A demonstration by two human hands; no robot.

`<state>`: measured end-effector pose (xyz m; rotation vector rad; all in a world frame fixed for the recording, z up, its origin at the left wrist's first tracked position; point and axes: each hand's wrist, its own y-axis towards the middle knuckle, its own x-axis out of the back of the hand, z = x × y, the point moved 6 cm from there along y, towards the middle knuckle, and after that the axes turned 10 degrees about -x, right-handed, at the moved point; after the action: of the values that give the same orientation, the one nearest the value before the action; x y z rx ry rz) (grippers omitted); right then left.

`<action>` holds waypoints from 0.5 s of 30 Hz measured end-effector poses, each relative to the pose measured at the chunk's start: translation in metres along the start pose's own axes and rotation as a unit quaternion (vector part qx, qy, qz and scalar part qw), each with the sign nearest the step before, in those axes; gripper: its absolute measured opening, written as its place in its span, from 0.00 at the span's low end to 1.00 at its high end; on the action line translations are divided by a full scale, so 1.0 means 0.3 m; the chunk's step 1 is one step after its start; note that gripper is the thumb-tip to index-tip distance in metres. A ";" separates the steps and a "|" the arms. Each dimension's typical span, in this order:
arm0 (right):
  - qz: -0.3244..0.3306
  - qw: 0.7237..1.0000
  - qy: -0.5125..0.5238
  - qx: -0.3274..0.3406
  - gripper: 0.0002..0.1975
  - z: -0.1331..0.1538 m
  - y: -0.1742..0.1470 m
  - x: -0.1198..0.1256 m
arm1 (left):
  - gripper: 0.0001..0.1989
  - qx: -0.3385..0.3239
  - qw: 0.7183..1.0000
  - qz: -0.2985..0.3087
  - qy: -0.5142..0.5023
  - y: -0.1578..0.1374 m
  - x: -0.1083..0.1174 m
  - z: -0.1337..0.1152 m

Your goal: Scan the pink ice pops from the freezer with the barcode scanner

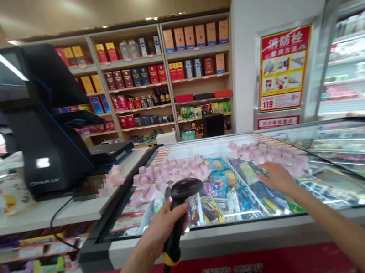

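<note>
My left hand (pixel 170 223) is wrapped round the handle of a black barcode scanner (pixel 185 187) with a yellow band at its base and a cable hanging down. The scanner's head is raised in front of the glass-topped freezer (pixel 145 249). Over the freezer's middle, my right hand (pixel 277 178) has its fingers closed at the right end of a dark wrapped packet (pixel 248 171) with a pale green patch. My fingertips are partly hidden. Colourful wrapped packs (pixel 219 181) lie in the freezer, below and to the left of that hand.
Small pink cup-shaped pieces (pixel 174 169) lie in two groups along the freezer. On the counter (pixel 59 214) at left stands a black checkout terminal (pixel 46 130). Shelves of boxes and bottles (pixel 138 76) line the back wall. A red and yellow poster (pixel 285 69) hangs at right.
</note>
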<state>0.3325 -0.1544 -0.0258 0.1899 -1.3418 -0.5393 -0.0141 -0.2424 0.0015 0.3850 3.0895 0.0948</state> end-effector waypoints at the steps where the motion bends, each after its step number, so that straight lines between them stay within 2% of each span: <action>1: 0.003 0.999 -0.026 -0.027 0.20 -0.074 -0.022 0.018 | 0.13 0.002 1.000 0.018 -0.001 0.004 -0.019 0.004; 3: 0.007 0.997 -0.048 -0.052 0.21 -0.179 -0.060 0.039 | 0.13 0.007 0.999 0.043 -0.005 0.010 -0.052 0.011; 5: 0.018 0.999 -0.021 -0.042 0.20 -0.227 -0.084 0.039 | 0.13 0.016 0.999 0.052 -0.005 0.011 -0.076 0.014; 8: 0.026 0.994 0.091 -0.047 0.18 -0.222 -0.088 0.029 | 0.13 0.030 0.997 0.067 0.006 0.003 -0.099 0.010; 10: 0.031 0.969 0.224 -0.098 0.16 -0.183 -0.074 0.021 | 0.13 0.030 0.996 0.081 0.009 -0.004 -0.104 0.001; 11: 0.043 0.941 0.311 -0.127 0.16 -0.149 -0.066 0.012 | 0.13 0.026 0.996 0.082 0.009 -0.006 -0.101 -0.005; 12: 0.064 0.899 0.405 -0.155 0.16 -0.106 -0.056 -0.002 | 0.13 0.021 0.996 0.084 0.009 -0.009 -0.096 -0.011; 15: 0.152 0.739 0.633 -0.173 0.15 0.074 -0.023 -0.048 | 0.13 0.005 0.996 0.093 0.016 -0.017 -0.076 -0.031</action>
<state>0.3076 -0.1496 -0.0361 -0.0041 0.0979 -0.2409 0.0064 -0.2534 0.0108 0.6779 3.0783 0.0885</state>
